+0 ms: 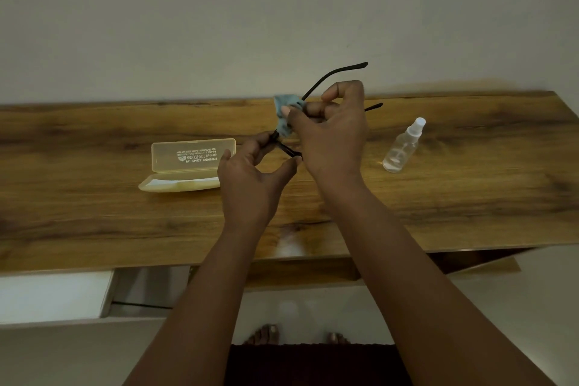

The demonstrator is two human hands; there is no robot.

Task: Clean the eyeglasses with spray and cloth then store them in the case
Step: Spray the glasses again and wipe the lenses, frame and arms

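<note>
Black-framed eyeglasses (332, 76) are held above the wooden table (94, 213) with their temple arms pointing up and right. My left hand (250, 178) pinches the frame's lower left end. My right hand (332, 131) presses a small blue cloth (283, 105) against the glasses; the lenses are hidden behind cloth and fingers. A translucent yellowish case (188, 163) lies open on the table to the left of my hands, lid raised. A clear spray bottle (404, 146) with a white nozzle lies tilted on the table to the right.
A plain pale wall (282, 9) rises behind the table. Below the table's front edge sits a white drawer front (53, 294) at the left, and my bare feet (266, 334) show on the floor.
</note>
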